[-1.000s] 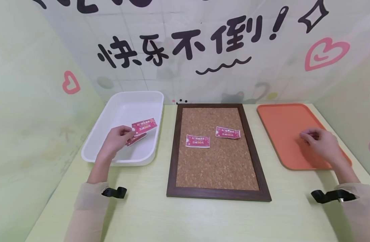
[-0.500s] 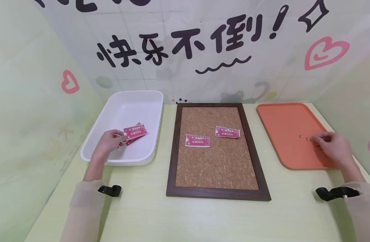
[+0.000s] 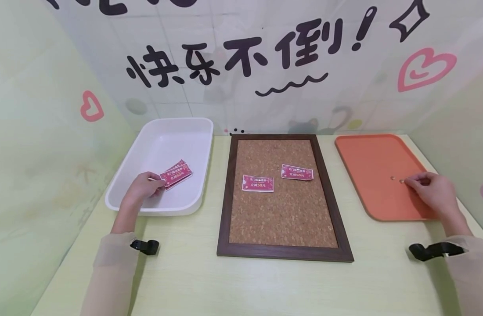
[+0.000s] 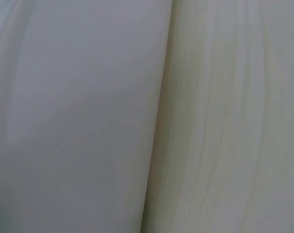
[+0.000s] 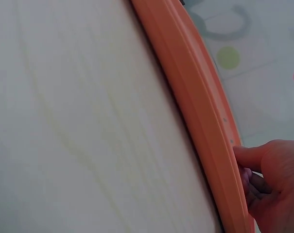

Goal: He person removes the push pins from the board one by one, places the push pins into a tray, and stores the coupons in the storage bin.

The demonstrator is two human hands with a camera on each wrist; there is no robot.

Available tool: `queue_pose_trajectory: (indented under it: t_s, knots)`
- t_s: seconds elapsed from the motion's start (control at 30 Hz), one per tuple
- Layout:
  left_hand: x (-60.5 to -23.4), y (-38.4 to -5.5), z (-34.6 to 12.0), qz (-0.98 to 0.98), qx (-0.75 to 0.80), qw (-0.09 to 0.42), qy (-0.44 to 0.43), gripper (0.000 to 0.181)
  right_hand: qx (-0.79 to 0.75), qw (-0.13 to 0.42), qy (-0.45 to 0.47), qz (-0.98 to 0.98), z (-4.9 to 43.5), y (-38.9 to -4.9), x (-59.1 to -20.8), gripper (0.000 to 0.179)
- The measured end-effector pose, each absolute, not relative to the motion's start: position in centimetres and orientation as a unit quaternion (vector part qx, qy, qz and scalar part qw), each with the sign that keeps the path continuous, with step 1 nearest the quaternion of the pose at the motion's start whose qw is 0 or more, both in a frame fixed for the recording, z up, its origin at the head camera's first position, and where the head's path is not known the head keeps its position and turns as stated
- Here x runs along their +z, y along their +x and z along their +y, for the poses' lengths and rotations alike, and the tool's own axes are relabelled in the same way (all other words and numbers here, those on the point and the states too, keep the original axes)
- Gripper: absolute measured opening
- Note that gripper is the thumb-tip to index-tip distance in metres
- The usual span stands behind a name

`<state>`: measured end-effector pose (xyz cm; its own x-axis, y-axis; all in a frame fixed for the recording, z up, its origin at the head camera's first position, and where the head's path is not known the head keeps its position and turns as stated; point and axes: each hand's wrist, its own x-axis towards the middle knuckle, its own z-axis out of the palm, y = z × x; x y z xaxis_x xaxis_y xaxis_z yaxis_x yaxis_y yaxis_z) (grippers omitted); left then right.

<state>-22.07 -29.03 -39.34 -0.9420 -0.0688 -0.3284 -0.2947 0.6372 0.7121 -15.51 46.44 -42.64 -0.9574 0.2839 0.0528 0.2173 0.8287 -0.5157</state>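
In the head view, my left hand (image 3: 143, 186) pinches the left end of a pink coupon (image 3: 177, 175) inside the white tray (image 3: 116, 193). A second coupon (image 3: 181, 163) lies mostly hidden beneath it. My right hand (image 3: 435, 191) is low over the orange tray (image 3: 368, 158), fingers bent and thumb and forefinger close together. Two tiny pins (image 3: 393, 178) sit just left of those fingertips, one almost touching them. Whether the right hand holds a pin is too small to tell. In the right wrist view the thumb (image 5: 251, 156) reaches over the orange rim.
Between the trays lies a cork board (image 3: 281, 219) in a dark wooden frame. Two coupons, a left one (image 3: 258, 184) and a right one (image 3: 297, 172), are on the cork, each with a small pin. A patterned wall (image 3: 233, 105) rises behind the pale table (image 3: 241, 289).
My left hand drew the coupon left and down, and it turned to lie over the other one. My right hand shifted right, uncovering the two pins.
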Motion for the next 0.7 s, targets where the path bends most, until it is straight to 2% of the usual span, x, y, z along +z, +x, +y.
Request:
queue_pose_trajectory:
  t_s: [0.47,0.7]
  knots:
    - [-38.8,-21.4,-29.0,0.893,0.421,0.095,-0.128,0.053,0.291,0.054,-0.137,-0.945,46.4,-15.3,-41.8,0.052]
    - [-38.2,-21.2,-28.6,0.899,0.419,0.065,-0.109,0.052,0.341,0.063,-0.131,-0.929,46.4,-14.9,-41.6,0.055]
